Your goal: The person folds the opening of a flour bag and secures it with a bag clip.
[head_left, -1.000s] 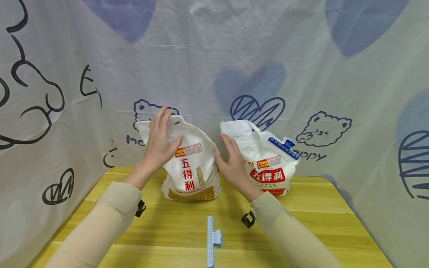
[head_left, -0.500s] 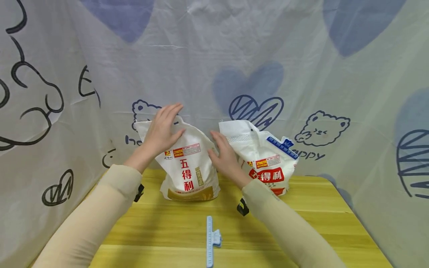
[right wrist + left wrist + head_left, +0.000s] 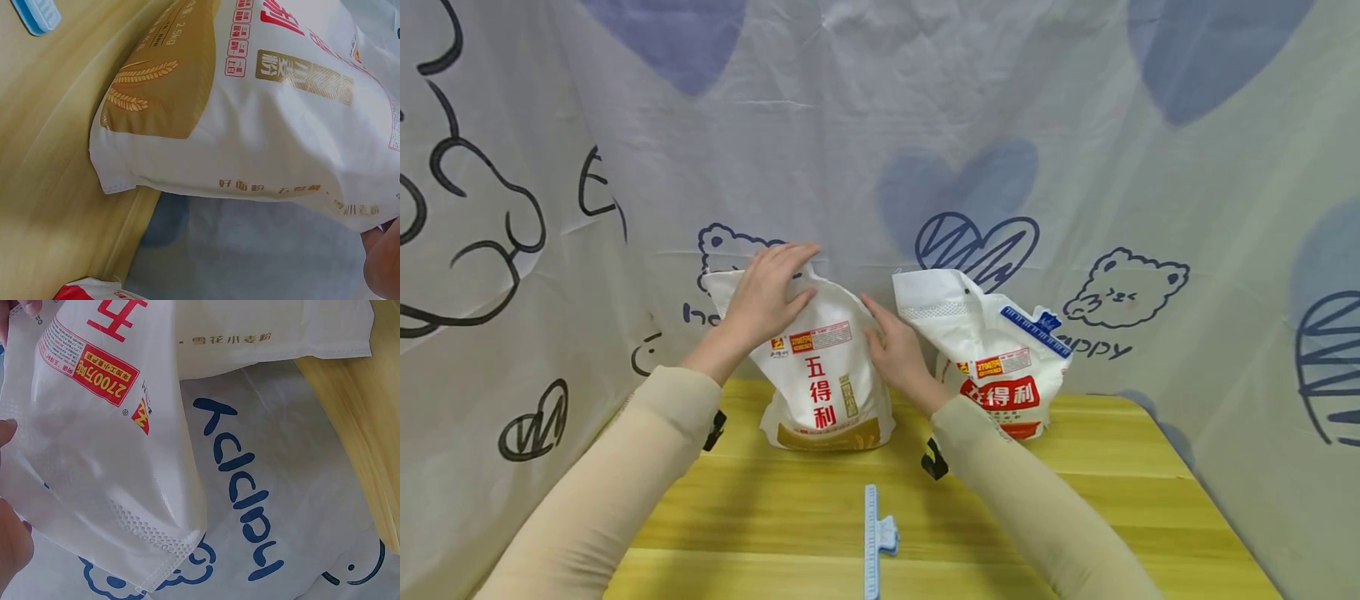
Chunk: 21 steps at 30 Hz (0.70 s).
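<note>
A white flour bag (image 3: 857, 358) with red lettering and a gold base stands upright on the table, its loose top leaning left. My left hand (image 3: 762, 296) grips its upper edge, thumb in front and the other fingers reaching over. My right hand (image 3: 898, 354) holds the bag's upper right edge between thumb and fingers. In the left wrist view the bag's top (image 3: 94, 475) sags into a corner, and left fingertips show at the frame's edge. In the right wrist view the lower bag (image 3: 250, 150) rests on the table; right fingers go partly behind it.
A second flour bag (image 3: 955, 312) with a red label stands to the right, its folded corner held by a dark blue sealing clip (image 3: 1037, 331). Nearer, a light blue sealing clip (image 3: 871, 542) lies on the wooden table (image 3: 790, 517). A printed curtain (image 3: 850, 183) hangs behind.
My right hand has moved left from between the bags onto the left bag's right edge. My left fingers have come down over that bag's top. Both bags stay in place.
</note>
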### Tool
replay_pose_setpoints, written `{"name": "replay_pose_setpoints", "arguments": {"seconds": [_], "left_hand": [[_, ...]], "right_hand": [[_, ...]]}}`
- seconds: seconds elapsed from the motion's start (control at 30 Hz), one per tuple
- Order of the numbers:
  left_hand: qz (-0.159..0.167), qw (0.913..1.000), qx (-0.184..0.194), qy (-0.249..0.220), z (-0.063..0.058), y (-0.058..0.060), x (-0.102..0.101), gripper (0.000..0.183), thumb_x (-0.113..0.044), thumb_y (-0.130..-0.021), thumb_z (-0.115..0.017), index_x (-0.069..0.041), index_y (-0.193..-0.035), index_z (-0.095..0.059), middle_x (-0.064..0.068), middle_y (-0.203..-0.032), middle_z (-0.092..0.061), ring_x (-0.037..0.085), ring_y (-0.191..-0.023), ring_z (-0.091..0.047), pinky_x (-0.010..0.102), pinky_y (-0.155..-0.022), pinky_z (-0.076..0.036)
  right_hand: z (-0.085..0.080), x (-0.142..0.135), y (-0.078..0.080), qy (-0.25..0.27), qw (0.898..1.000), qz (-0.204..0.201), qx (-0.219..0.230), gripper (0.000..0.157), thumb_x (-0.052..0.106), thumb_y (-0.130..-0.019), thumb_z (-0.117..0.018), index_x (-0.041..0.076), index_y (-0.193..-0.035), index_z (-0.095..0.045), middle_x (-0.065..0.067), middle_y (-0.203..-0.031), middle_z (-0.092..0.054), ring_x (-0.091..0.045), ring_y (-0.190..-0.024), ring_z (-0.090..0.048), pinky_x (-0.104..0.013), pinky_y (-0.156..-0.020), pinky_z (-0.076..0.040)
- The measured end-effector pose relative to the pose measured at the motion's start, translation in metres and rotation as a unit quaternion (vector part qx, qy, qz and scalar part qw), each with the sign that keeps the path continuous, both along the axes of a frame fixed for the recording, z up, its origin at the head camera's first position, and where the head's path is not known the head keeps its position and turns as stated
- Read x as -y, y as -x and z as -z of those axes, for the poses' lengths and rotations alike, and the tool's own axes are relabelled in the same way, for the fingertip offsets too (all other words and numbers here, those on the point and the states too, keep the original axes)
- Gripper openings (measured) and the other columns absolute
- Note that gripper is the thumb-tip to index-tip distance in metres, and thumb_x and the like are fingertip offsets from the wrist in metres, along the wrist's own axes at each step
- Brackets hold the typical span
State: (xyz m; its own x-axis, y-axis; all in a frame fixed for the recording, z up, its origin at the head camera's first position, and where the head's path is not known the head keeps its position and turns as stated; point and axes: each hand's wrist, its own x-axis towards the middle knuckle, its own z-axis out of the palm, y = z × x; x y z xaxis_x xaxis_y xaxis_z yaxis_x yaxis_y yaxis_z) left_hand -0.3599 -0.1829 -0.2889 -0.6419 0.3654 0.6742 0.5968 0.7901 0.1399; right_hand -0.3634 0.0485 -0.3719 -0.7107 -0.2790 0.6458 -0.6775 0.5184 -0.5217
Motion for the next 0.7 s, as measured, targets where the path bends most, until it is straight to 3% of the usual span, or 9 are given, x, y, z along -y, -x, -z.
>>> {"name": "replay_pose_setpoints", "arguments": {"seconds": [0.13,0.23,0.3,0.57,0.7], "left_hand": [[0.001,0.9999,-0.015,-0.007,0.002,-0.001,-0.001,0.057,-0.008,-0.093,-0.077,-0.005,-0.146,-0.055,0.016,-0.145,-0.06,0.038,-0.138,-0.05,0.057,-0.123,-0.029],[0.001,0.9996,-0.025,-0.013,0.003,-0.002,-0.001,0.053,-0.006,-0.093,-0.077,-0.004,-0.142,-0.058,0.015,-0.138,-0.065,0.037,-0.132,-0.055,0.054,-0.121,-0.034],[0.001,0.9993,-0.03,-0.02,0.004,-0.003,-0.002,0.05,-0.005,-0.092,-0.077,-0.003,-0.139,-0.06,0.015,-0.133,-0.068,0.036,-0.128,-0.058,0.053,-0.117,-0.038],[-0.007,0.9983,-0.039,-0.042,0.011,-0.005,0.0,0.032,-0.007,-0.092,-0.078,-0.004,-0.123,-0.069,0.013,-0.121,-0.072,0.034,-0.118,-0.062,0.052,-0.111,-0.044],[0.002,0.9974,-0.053,-0.048,0.013,-0.006,0.002,0.02,-0.007,-0.09,-0.08,-0.006,-0.109,-0.073,0.012,-0.114,-0.073,0.034,-0.115,-0.063,0.051,-0.109,-0.045]], "right_hand": [[0.0,0.0,-0.001,0.005,1.0,0.008,0.004,0.051,0.001,-0.103,-0.055,0.006,-0.153,-0.05,-0.023,-0.138,-0.064,-0.035,-0.104,-0.071,-0.045,-0.096,-0.058],[0.0,0.0,-0.002,0.011,1.0,0.011,0.014,0.049,0.001,-0.104,-0.053,0.007,-0.152,-0.052,-0.024,-0.131,-0.068,-0.03,-0.078,-0.067,-0.043,-0.08,-0.059],[0.0,0.0,-0.002,0.015,0.999,0.014,0.026,0.048,0.001,-0.104,-0.052,0.009,-0.151,-0.054,-0.023,-0.132,-0.068,-0.028,-0.071,-0.063,-0.041,-0.076,-0.058],[0.0,-0.002,-0.003,0.013,0.998,0.019,0.054,0.045,0.004,-0.106,-0.05,0.014,-0.149,-0.057,-0.015,-0.14,-0.065,-0.029,-0.091,-0.069,-0.04,-0.084,-0.059],[0.0,-0.004,-0.005,0.005,0.999,0.018,0.048,0.042,0.005,-0.107,-0.051,0.013,-0.147,-0.06,-0.011,-0.144,-0.062,-0.03,-0.108,-0.071,-0.041,-0.096,-0.058]]}}
